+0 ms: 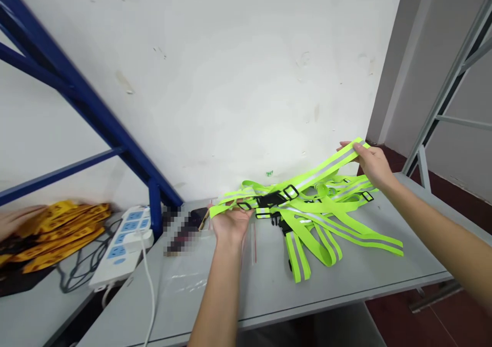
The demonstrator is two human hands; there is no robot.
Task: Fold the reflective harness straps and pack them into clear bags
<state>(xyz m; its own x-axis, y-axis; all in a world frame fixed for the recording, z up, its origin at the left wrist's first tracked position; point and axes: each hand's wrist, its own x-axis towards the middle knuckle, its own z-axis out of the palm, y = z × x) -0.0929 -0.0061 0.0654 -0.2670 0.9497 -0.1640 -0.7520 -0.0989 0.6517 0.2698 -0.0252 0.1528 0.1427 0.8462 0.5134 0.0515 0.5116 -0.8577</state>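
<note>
A neon yellow-green reflective belt (321, 173) with a grey stripe is stretched between my two hands above the table. Thumb and fingers of my right hand (372, 161) pinch it at the raised right end. My left hand (231, 225), palm up, holds the lower left part, with the belt lying across its fingers; some fingertips are hidden. Close to the left hand, a black buckle (271, 199) and a black slider (291, 191) sit on the belt. Beneath it, more reflective straps (346, 226) with black buckles lie in a loose tangle on the table.
The grey table (326, 290) stands against a white wall. Clear plastic bags (188, 270) lie left of my left forearm. A white power strip (125, 244) with cables and a blue metal frame (100, 111) are further left. Another person's hand (19, 221) touches yellow-orange straps (65, 229).
</note>
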